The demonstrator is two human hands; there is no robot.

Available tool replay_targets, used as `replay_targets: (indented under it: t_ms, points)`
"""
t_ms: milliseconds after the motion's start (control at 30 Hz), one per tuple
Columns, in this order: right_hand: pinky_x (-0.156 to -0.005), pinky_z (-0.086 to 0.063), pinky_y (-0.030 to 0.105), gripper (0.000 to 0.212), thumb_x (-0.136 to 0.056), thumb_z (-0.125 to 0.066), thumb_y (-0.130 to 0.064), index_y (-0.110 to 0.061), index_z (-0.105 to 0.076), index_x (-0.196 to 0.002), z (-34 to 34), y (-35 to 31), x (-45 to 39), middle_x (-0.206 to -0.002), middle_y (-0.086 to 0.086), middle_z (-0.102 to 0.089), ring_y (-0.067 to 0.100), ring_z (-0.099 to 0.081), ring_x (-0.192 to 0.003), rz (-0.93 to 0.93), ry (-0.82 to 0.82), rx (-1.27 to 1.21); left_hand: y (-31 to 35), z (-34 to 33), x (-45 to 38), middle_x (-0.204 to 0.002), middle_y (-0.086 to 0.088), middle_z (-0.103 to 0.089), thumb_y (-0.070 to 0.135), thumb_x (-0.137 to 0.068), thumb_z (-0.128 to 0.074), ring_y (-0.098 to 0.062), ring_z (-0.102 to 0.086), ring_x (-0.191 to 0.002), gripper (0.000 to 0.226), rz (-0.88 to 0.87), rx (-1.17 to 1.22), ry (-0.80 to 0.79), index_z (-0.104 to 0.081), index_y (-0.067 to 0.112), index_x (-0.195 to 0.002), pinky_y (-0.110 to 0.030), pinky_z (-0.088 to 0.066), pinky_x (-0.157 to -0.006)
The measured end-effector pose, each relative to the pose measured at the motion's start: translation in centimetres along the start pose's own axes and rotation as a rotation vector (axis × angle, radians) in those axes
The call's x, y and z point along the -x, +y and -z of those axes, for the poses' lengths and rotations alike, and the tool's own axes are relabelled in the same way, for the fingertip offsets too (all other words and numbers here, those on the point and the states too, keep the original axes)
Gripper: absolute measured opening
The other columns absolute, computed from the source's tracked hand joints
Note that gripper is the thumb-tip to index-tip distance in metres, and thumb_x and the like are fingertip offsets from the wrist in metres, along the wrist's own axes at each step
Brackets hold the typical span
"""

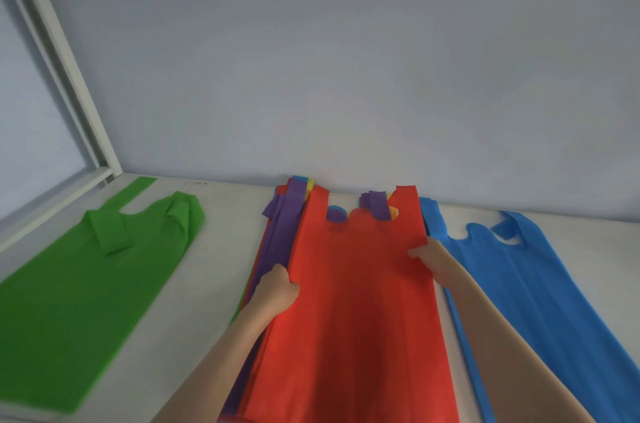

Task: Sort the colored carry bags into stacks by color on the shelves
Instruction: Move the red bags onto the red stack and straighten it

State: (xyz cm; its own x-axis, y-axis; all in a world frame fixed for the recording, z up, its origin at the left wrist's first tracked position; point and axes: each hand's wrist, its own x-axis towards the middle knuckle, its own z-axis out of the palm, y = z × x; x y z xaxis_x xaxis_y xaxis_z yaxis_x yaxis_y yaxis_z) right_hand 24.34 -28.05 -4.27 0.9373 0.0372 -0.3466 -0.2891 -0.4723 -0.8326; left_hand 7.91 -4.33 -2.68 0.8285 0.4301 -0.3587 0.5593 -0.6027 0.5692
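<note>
Left hand (pixel 277 289) fingers curled, pinching the left edge of the red bag (pixel 356 301); right hand (pixel 427 254) thumb on top, other fingers tucked under the bag's right edge, gripping it. Both forearms come in from the bottom of the view, beige sleeves. Red bag lies on top of a mixed pile (pixel 282 232) in the middle of the shelf; purple, yellow and blue layers peek out at the pile's left side and through the handle cutouts. Green bag (pixel 86 291) lies flat to the left, well apart from the pile, one handle folded over onto it. Blue bag (pixel 540 291) lies flat to the right, just beside the pile, its near edge partly under the right forearm. Shelf surface (pixel 214 249) is white, matte, slightly scuffed near the back. Plain pale grey-blue wall (pixel 346 59) right behind. White metal frame post (pixel 65 66) slants up at the left, a crossbar at its foot. No readable writing, brands or labels on bags or shelf.
</note>
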Motion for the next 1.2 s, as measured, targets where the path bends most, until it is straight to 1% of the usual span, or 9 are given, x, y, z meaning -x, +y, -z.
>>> replay_targets:
  t_ms: [133,267,433,567,667,800,900,1033,1200]
  points:
    - [-0.089,-0.049,0.044,0.031,-0.090,-0.050,-0.009,-0.003,-0.052,-0.120,-0.1,0.6,-0.6,-0.109,0.019,-0.061,0.028,-0.059,-0.095,-0.010,-0.109,-0.018,0.7,-0.2,0.4,-0.126,-0.018,-0.056,0.014,-0.094,-0.037,-0.033,-0.055,-0.115,0.033,0.036,-0.010,0.044,-0.044,0.000,-0.122,-0.036,-0.044,-0.095]
    - [-0.071,-0.041,0.033,0.024,-0.082,-0.044,0.002,-0.012,-0.056,-0.097,0.2,0.1,-1.5,-0.091,0.014,-0.055,0.023,-0.050,-0.082,0.102,-0.124,0.121,2.0,-0.3,1.1,-0.128,-0.022,-0.054,0.010,-0.095,-0.036,-0.035,-0.054,-0.117,0.031,0.053,-0.001,0.088,-0.042,-0.002,-0.122,-0.037,-0.043,-0.095]
    - [-0.059,-0.034,0.026,0.030,-0.079,-0.042,0.010,-0.009,-0.055,-0.097,4.8,-2.6,-1.2,-0.085,0.013,-0.053,0.020,-0.048,-0.075,0.217,-0.110,0.055,7.5,-0.4,3.0,-0.124,-0.023,-0.057,0.014,-0.094,-0.039,-0.035,-0.056,-0.113,0.023,-0.015,0.080,0.149,-0.047,0.001,-0.111,-0.035,-0.043,-0.086]
    - [-0.058,-0.032,0.028,0.023,-0.077,-0.044,0.009,-0.006,-0.057,-0.089,15.3,-3.9,-2.5,-0.069,0.013,-0.049,0.019,-0.042,-0.058,0.270,-0.060,0.034,15.7,-2.1,5.3,-0.114,-0.010,-0.061,0.015,-0.092,-0.040,-0.033,-0.060,-0.103,0.033,-0.159,0.207,0.190,-0.050,0.003,-0.121,-0.035,-0.044,-0.078]
    - [-0.058,-0.033,0.029,0.026,-0.077,-0.046,0.008,-0.006,-0.059,-0.095,26.8,-4.9,-2.7,-0.064,0.013,-0.051,0.020,-0.044,-0.056,0.343,-0.011,0.059,24.1,-4.6,8.4,-0.077,-0.006,-0.050,0.008,-0.089,-0.041,-0.022,-0.049,-0.076,0.017,-0.335,0.348,0.189,-0.057,0.011,-0.092,-0.031,-0.036,-0.067]
    - [-0.043,-0.041,0.017,0.022,-0.078,-0.045,0.008,-0.009,-0.059,-0.076,41.9,-5.0,-1.9,-0.038,-0.001,-0.059,0.006,-0.053,-0.033,0.389,0.105,0.054,34.8,-10.5,11.9,-0.079,-0.010,-0.048,0.006,-0.086,-0.041,-0.021,-0.044,-0.073,0.015,-0.473,0.598,0.118,-0.051,0.015,-0.093,-0.031,-0.034,-0.064]
    - [-0.034,-0.041,0.011,0.024,-0.079,-0.046,0.010,-0.011,-0.057,-0.072,49.3,-2.0,-2.9,-0.033,-0.007,-0.058,0.000,-0.051,-0.027,0.364,0.183,0.026,40.3,-17.1,12.7,-0.079,0.001,-0.053,0.009,-0.089,-0.043,-0.016,-0.050,-0.067,0.020,-0.441,0.641,0.098,-0.048,0.016,-0.107,-0.029,-0.040,-0.067]
    - [-0.036,-0.044,0.015,0.020,-0.080,-0.047,0.009,-0.002,-0.062,-0.089,53.3,7.8,-7.2,-0.037,-0.001,-0.060,0.003,-0.053,-0.027,0.195,0.205,0.028,43.3,-27.0,12.2,-0.078,0.003,-0.052,0.010,-0.093,-0.041,-0.009,-0.050,-0.067,0.012,-0.306,0.547,-0.038,-0.046,0.018,-0.100,-0.027,-0.039,-0.061]
    - [-0.049,-0.030,0.024,0.008,-0.073,-0.053,0.004,0.002,-0.057,-0.080,52.5,18.9,-10.7,-0.060,0.012,-0.049,0.016,-0.048,-0.041,-0.006,0.173,0.138,41.6,-36.2,10.6,-0.118,-0.019,-0.061,0.012,-0.092,-0.041,-0.031,-0.060,-0.108,0.022,-0.091,0.240,-0.175,-0.051,0.003,-0.109,-0.034,-0.047,-0.084]
